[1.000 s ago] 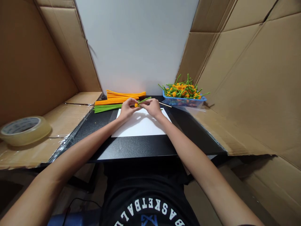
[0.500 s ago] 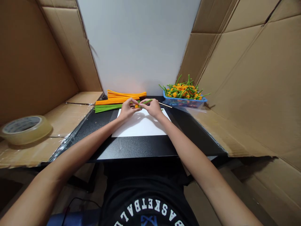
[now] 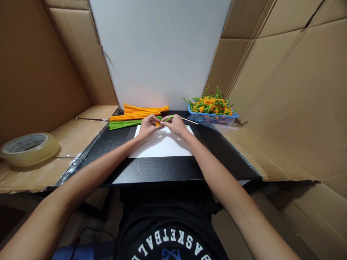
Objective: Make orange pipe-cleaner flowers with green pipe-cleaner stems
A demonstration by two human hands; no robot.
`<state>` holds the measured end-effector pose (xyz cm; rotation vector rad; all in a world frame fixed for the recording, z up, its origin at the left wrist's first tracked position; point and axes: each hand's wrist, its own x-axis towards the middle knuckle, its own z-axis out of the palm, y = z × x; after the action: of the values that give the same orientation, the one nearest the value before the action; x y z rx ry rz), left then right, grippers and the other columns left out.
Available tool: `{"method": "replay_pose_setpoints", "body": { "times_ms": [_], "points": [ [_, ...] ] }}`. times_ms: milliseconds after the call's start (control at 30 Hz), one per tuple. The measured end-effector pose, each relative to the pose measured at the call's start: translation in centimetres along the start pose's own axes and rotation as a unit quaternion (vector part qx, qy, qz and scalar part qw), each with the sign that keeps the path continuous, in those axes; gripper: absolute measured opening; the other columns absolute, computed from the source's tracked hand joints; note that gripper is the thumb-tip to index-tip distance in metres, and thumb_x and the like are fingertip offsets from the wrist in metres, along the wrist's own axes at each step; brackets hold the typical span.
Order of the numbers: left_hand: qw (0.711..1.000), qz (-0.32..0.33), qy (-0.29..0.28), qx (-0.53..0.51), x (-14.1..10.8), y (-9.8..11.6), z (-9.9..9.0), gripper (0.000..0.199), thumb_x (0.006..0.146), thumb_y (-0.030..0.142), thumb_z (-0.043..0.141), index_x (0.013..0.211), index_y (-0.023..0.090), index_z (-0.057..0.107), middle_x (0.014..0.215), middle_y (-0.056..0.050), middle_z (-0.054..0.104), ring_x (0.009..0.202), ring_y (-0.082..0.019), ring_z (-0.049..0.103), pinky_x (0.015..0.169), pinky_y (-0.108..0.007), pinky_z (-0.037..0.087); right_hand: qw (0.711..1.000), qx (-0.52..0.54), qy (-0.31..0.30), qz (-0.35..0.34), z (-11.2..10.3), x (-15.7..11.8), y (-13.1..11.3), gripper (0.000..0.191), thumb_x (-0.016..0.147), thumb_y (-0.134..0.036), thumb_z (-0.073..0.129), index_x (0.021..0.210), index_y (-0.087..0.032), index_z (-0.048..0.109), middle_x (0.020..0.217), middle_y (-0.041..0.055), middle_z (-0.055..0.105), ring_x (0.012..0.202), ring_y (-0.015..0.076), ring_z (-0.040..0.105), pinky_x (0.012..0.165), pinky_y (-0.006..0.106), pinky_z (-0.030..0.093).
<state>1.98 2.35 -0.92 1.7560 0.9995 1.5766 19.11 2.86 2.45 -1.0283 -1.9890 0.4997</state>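
Note:
My left hand (image 3: 148,126) pinches a small orange fuzzy piece (image 3: 157,124) above the back of a white sheet (image 3: 162,146). Touching it from the right, my right hand (image 3: 176,125) is closed on a green fuzzy stem (image 3: 169,118) that slants up to the right. My fingertips meet and partly hide where orange and green join. Behind my left hand lie bundles of orange sticks (image 3: 130,117) and green sticks (image 3: 121,124). A short green bit (image 3: 187,125) rests at the sheet's back right edge.
A blue basket (image 3: 211,117) heaped with orange and green pieces stands at the back right of the black table (image 3: 157,169). A thin pale stick (image 3: 190,121) lies near it. A tape roll (image 3: 30,148) sits on cardboard at left. Cardboard walls flank both sides.
My hands have shifted very slightly, with the fingertips closer around the orange piece. The green stem's visible part is shorter, and more of the pale stick shows.

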Motion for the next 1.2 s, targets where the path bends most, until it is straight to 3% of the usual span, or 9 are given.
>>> {"method": "replay_pose_setpoints", "body": {
  "times_ms": [300,533,633,800,967,1067,1200],
  "points": [
    [1.0,0.009,-0.007,0.011,0.2,0.0,0.0,0.041,0.052,0.035,0.09,0.075,0.018,0.061,0.079,0.0,0.064,0.075,-0.015,0.06,0.074,-0.029,0.048,0.997,-0.067,-0.031,-0.004,-0.1,-0.4,-0.7,0.01,0.083,-0.024,0.074,0.086,-0.021,0.083,0.081,0.007,0.078,0.076,0.0195,0.07,0.076,0.029,0.05],
    [0.989,-0.124,-0.009,-0.084,0.2,-0.2,0.2,0.051,0.039,0.031,0.095,0.074,0.017,0.061,0.078,0.0,0.068,0.072,-0.014,0.062,0.071,-0.029,0.049,0.993,0.083,-0.087,0.007,-0.6,-0.1,0.0,0.015,0.079,-0.025,0.076,0.085,-0.013,0.082,0.074,0.008,0.075,0.059,0.014,0.064,0.061,0.026,0.05],
    [0.976,-0.171,-0.032,-0.129,0.1,0.1,0.4,0.049,0.038,0.022,0.094,0.075,0.017,0.062,0.078,0.0,0.069,0.071,-0.014,0.063,0.07,-0.028,0.05,0.993,0.085,-0.08,0.005,-0.7,0.2,0.7,0.017,0.078,-0.026,0.077,0.084,-0.011,0.082,0.069,0.007,0.073,0.056,0.0124,0.061,0.058,0.024,0.048],
    [0.945,-0.207,-0.048,-0.248,0.3,0.7,0.1,0.043,0.045,0.016,0.091,0.08,0.016,0.066,0.083,-0.001,0.071,0.079,-0.014,0.069,0.088,-0.033,0.055,0.996,0.074,-0.048,-0.007,-0.8,0.2,0.9,0.012,0.079,-0.02,0.074,0.086,-0.014,0.082,0.076,0.0062,0.076,0.065,0.0147,0.067,0.065,0.025,0.05],
    [0.94,-0.213,-0.05,-0.263,0.5,0.8,-0.3,0.039,0.049,0.015,0.091,0.077,0.015,0.065,0.079,-0.001,0.071,0.078,-0.015,0.071,0.094,-0.038,0.055,0.999,0.013,-0.02,-0.039,-1.0,-0.1,0.3,0.012,0.079,-0.012,0.073,0.086,-0.017,0.082,0.085,0.006,0.078,0.078,0.0168,0.069,0.073,0.026,0.049],
    [0.938,-0.216,-0.057,-0.266,0.5,0.8,-0.4,0.037,0.05,0.016,0.092,0.074,0.015,0.064,0.077,-0.001,0.071,0.078,-0.016,0.071,0.094,-0.04,0.055,0.998,-0.023,-0.026,-0.06,-1.2,-0.1,0.3,0.013,0.081,-0.011,0.072,0.088,-0.017,0.081,0.086,0.0051,0.077,0.077,0.016,0.065,0.072,0.026,0.045],
    [0.935,-0.219,-0.071,-0.268,0.5,0.8,-0.5,0.037,0.05,0.015,0.093,0.073,0.014,0.063,0.075,-0.001,0.071,0.078,-0.016,0.071,0.094,-0.039,0.054,0.988,-0.105,0.006,-0.114,-1.3,-0.3,0.2,0.01,0.084,-0.014,0.073,0.087,-0.02,0.08,0.09,0.0066,0.073,0.09,0.0211,0.056,0.083,0.032,0.042]
  ]
}}
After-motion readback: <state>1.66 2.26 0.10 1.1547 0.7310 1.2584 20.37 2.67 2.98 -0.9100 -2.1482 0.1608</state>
